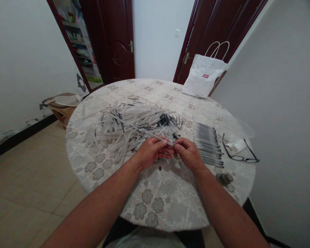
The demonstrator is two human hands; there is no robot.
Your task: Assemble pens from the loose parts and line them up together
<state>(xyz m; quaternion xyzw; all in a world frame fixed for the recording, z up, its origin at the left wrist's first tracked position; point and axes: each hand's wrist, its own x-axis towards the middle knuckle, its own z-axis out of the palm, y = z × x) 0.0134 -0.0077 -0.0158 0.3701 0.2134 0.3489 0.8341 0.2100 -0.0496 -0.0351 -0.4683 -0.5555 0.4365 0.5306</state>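
My left hand (pixel 155 151) holds a whitish translucent pen barrel (pixel 156 136) between thumb and fingers, its end pointing right. Against that end, my right hand (pixel 187 150) is closed in a pinch; what lies between its fingertips is too small to make out. Just beyond both hands spreads a big pile of pale pen barrels (pixel 124 137), with thin dark refills (pixel 120 119) scattered over it. Small black pen parts (pixel 164 119) sit in a clump at the pile's right side. One tiny black piece (pixel 160 168) lies on the cloth below my left hand.
Assembled-looking pens (pixel 208 144) lie in a row to the right. Past them are black-framed glasses (pixel 239 158), a white packet (pixel 236 146) and a small dark lump (pixel 224 178). A white paper bag (pixel 204 75) stands at the far edge of the round table (pixel 155 210).
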